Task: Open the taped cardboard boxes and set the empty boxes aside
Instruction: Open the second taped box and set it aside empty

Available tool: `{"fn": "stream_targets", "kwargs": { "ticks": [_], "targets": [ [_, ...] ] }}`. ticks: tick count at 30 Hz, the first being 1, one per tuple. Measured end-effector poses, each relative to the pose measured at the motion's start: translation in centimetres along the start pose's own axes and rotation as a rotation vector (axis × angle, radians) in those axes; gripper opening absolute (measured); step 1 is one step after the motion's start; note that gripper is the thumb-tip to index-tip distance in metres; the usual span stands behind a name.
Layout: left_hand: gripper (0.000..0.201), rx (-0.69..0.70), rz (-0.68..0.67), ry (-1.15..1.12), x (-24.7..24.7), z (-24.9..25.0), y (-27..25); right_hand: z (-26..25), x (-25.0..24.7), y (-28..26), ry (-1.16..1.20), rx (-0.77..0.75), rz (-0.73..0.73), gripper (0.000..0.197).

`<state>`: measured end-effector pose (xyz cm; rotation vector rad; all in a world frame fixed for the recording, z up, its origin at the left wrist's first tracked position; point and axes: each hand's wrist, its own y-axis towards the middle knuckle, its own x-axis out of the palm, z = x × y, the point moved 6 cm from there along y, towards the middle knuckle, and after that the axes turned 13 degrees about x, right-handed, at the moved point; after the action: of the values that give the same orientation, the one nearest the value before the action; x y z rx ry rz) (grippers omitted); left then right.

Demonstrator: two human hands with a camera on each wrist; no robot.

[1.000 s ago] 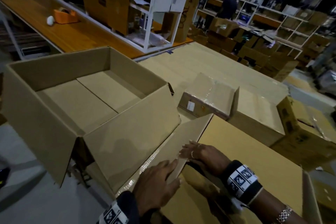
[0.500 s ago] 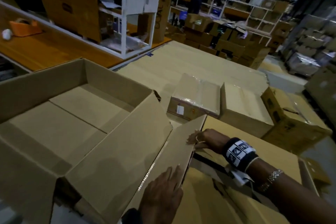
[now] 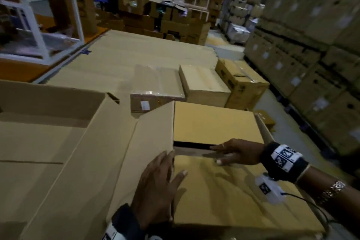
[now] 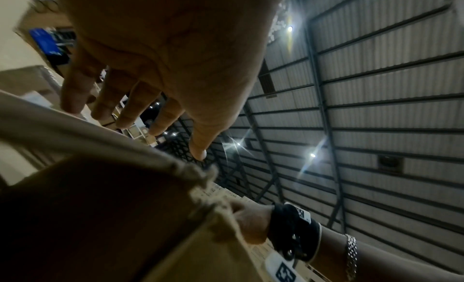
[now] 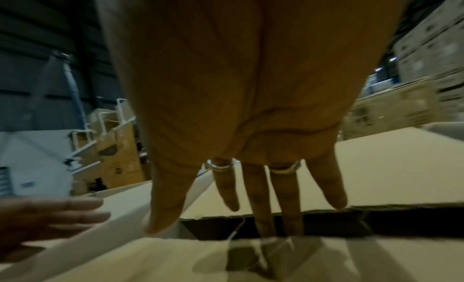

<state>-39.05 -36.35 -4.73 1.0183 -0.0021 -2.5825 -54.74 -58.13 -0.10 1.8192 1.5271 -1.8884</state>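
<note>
Working the near box [image 3: 224, 187], seam parted and left flap raised, left hand [image 3: 155, 187] flat on the flap, right hand [image 3: 236, 155] fingers straight in the gap; open box [image 3: 48, 142] sits left, sealed boxes [image 3: 202, 84] wait beyond.

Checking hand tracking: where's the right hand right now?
Head view, lower right: the right hand lies flat across the gap between the two top flaps of the near box, right of the left hand.
</note>
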Motion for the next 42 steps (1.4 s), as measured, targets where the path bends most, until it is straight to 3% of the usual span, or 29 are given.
{"fn": "stream_targets", "kwargs": {
  "ticks": [1,4,6,8,9,16,19,21,24,30,34,37,42],
  "targets": [
    [0.079,0.047,-0.013,0.013,0.1,0.5,0.6,1.2,0.4,-0.8,0.004,0.082,0.002,0.030],
    [0.090,0.123,-0.036,0.048,0.3,2.0,1.8,1.6,0.5,-2.5,-0.029,0.164,0.080,0.034],
    [0.085,0.178,-0.051,0.085,0.0,3.6,2.3,1.3,-0.4,-4.5,-0.025,0.182,0.195,0.007],
    [0.076,0.215,-0.059,0.116,-0.7,5.7,2.4,0.9,-1.7,-7.0,-0.016,0.146,0.367,0.040],
    [0.073,0.230,-0.044,0.121,-1.2,6.9,2.5,0.8,-2.4,-8.6,0.012,0.148,0.436,0.047],
    [0.046,0.484,0.292,0.053,-5.0,15.6,-2.2,-1.9,-1.3,-22.1,0.096,0.008,0.843,0.037],
    [0.027,0.626,0.284,0.016,-5.8,18.2,-7.2,-3.0,2.2,-27.8,0.037,-0.027,0.986,0.027],
    [0.019,0.689,0.182,0.009,-5.6,19.2,-11.0,-3.0,5.4,-30.4,0.038,-0.048,0.978,0.019],
    [0.016,0.761,-0.010,0.046,-3.7,19.1,-16.4,-2.5,11.6,-32.0,0.137,-0.112,0.850,0.020],
    [0.042,0.804,-0.244,0.175,4.3,12.6,-20.5,-0.9,22.0,-28.8,0.357,-0.195,0.593,0.058],
    [0.060,0.767,-0.357,0.286,7.8,9.5,-20.0,0.7,23.5,-24.7,0.379,-0.165,0.613,0.059],
    [0.057,0.763,-0.294,0.291,8.4,9.5,-18.1,1.4,22.0,-22.0,0.423,-0.110,0.628,0.062],
    [0.040,0.611,0.030,0.232,7.8,9.7,-11.1,0.9,17.8,-18.2,0.413,-0.026,0.675,0.053]
  ]
}}
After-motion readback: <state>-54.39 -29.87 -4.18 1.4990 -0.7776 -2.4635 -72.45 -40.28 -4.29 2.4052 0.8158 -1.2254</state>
